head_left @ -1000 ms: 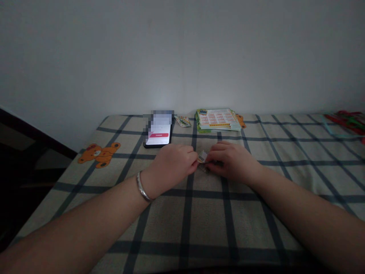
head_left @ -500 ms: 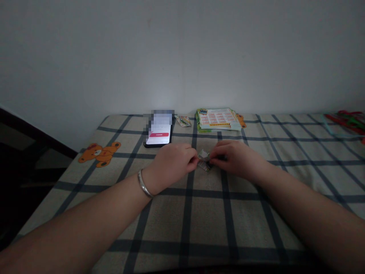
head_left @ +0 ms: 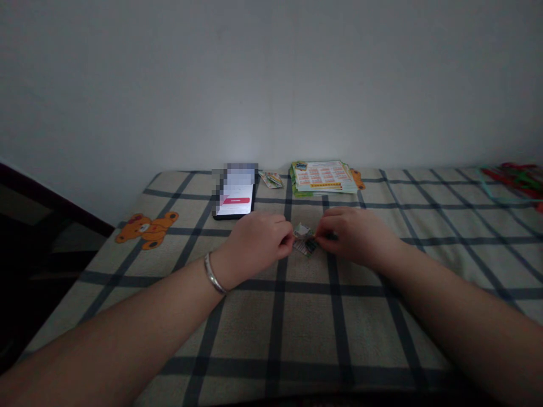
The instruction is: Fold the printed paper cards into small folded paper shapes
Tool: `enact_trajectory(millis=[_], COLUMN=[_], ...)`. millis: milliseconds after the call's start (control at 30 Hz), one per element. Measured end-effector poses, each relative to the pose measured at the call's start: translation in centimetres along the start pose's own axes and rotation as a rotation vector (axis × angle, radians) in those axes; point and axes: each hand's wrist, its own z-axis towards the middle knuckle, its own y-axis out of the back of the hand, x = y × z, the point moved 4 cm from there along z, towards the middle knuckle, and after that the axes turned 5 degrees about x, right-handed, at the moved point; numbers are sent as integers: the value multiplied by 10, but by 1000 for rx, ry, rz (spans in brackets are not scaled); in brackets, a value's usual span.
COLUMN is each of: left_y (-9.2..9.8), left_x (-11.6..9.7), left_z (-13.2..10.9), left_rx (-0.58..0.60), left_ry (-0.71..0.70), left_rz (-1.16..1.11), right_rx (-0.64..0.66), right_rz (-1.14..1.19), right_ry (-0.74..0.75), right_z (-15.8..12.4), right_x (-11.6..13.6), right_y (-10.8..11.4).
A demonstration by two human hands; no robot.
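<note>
A small folded piece of printed paper (head_left: 304, 240) lies between my two hands, just above or on the checked cloth. Its left corner is pinched by the closed fingers of my left hand (head_left: 263, 236), which has a silver bangle (head_left: 214, 273) at the wrist. From the other side, my right hand (head_left: 350, 233) pinches the right corner between thumb and forefinger. Parts of the paper stand up in creased flaps, pale on top and patterned below. The fingertips hide its outer corners.
Beyond my left hand lies a lit phone (head_left: 235, 206). Next to it is another small folded paper (head_left: 272, 180). A stack of printed sheets (head_left: 324, 176) sits near the wall. Bear figures (head_left: 147, 229) decorate the cloth (head_left: 250, 333). Red and green items (head_left: 515, 182) lie far right.
My fingers have drawn slightly apart, the right hand shifting a little to the right. More of the folded paper shows between them, its flaps spread wider.
</note>
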Motion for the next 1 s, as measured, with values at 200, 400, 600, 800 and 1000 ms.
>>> enact_trajectory(millis=[200, 400, 600, 800, 1000], left_y=[1, 1, -2, -3, -4], left_x=[-2, -2, 0, 0, 0], left_z=[0, -1, 1, 2, 2], left_rx=[18, 22, 15, -16, -8], left_ry=[2, 63, 100, 126, 108], left_rz=[-38, -90, -163, -195, -159], right_rx=[76, 187, 158, 180, 7], right_rz=[101, 297, 262, 252, 211], right_ry=[-16, -36, -93, -155, -91], right_z=[1, 3, 5, 5, 6], right_x=[-1, -9, -10, -12, -10], right_y=[-3, -12, -12, -14, -10])
